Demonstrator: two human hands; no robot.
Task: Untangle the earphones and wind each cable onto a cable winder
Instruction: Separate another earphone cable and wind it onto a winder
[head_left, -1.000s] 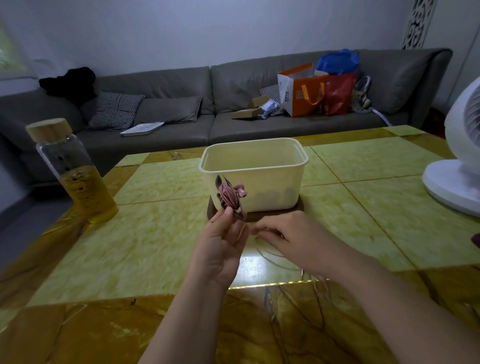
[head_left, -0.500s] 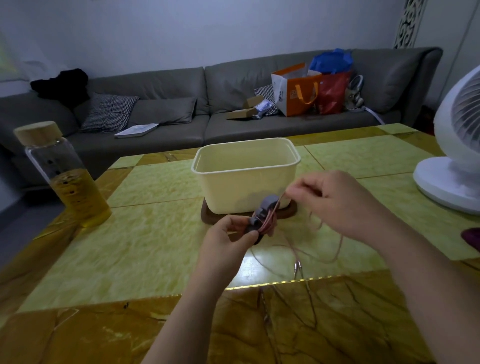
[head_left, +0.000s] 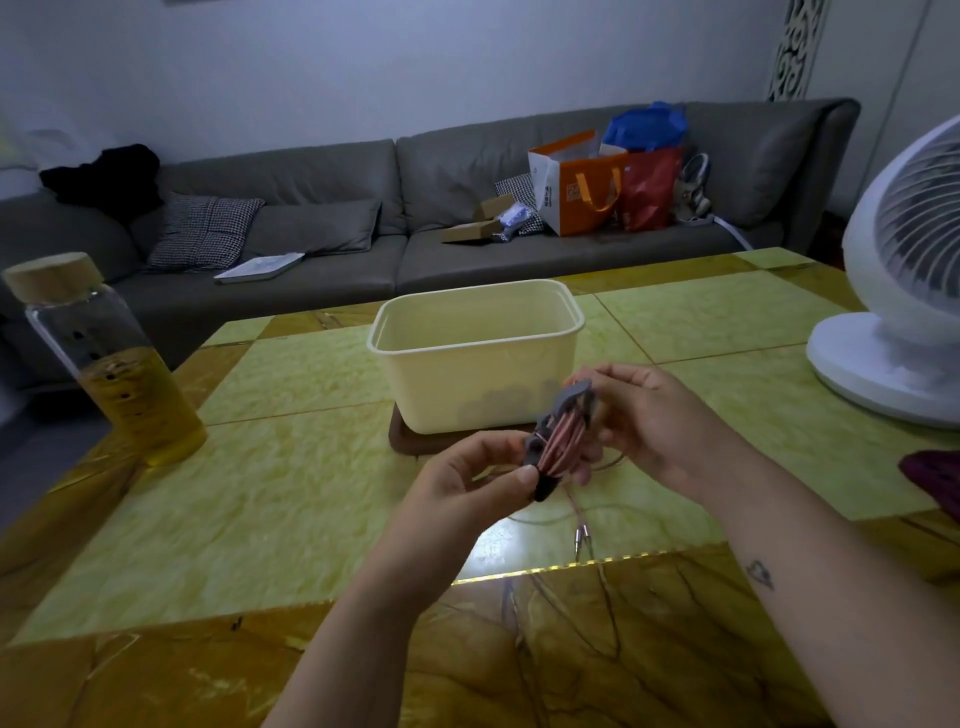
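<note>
A grey sofa (head_left: 311, 260) runs along the far wall. In front of it is a glossy table (head_left: 260, 493) tiled in yellow-green and amber. A white fan (head_left: 904, 312) stands on the table's right side. A cream plastic tub (head_left: 478, 384) sits near the middle on a dark wooden board (head_left: 405, 441). At the left is a glass bottle (head_left: 114, 364) with a wooden cap, about half full of yellow liquid with dark specks.

On the sofa's right half stand an orange shopping bag (head_left: 576, 187), a red bag (head_left: 649, 187) and a blue bag (head_left: 644, 124). The orange bag has print on its face and side, too blurred to read. No writing shows on the bottle or the tub.

The hands are close together in front of the tub, above the table. The left hand (head_left: 462, 483) pinches the lower end of a grey cable winder (head_left: 535, 452) between thumb and fingers. The right hand (head_left: 654, 415) has its fingers curled round the winder's upper end. Pink cable (head_left: 563, 439) is wound lengthwise round the winder in several turns. A loose length trails down onto the table, ending in two metal plugs (head_left: 582, 538) side by side near the tile's edge.
</note>
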